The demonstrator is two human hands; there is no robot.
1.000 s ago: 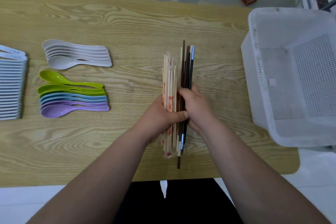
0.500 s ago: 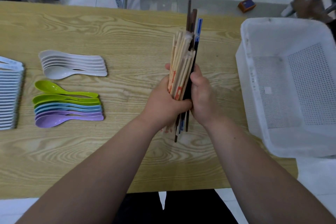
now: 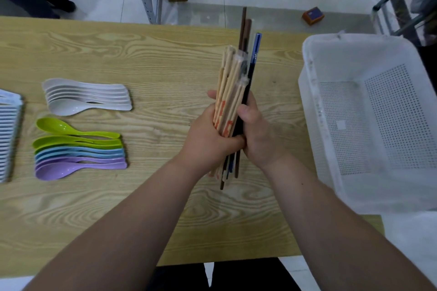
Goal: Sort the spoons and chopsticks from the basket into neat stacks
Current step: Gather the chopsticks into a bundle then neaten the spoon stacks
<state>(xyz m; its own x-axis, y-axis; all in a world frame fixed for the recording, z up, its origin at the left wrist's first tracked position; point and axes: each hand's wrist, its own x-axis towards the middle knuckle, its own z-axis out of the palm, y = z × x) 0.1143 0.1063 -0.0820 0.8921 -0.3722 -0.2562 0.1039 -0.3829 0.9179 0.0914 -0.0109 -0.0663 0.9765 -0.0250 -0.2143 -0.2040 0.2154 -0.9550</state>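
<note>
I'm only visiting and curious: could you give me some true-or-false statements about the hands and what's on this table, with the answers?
1. The left hand and the right hand both grip one bundle of chopsticks. True.
2. The white basket holds spoons. False: no spoons show inside it.
3. The coloured spoons lie on the table, to the left of the hands. True.
4. Every chopstick in the bundle is pale wood. False: dark brown chopsticks and a blue-topped chopstick stick out above the pale ones.
5. The white spoons lie nearer the person than the coloured spoons. False: they lie farther away, beyond the green ones.
</note>
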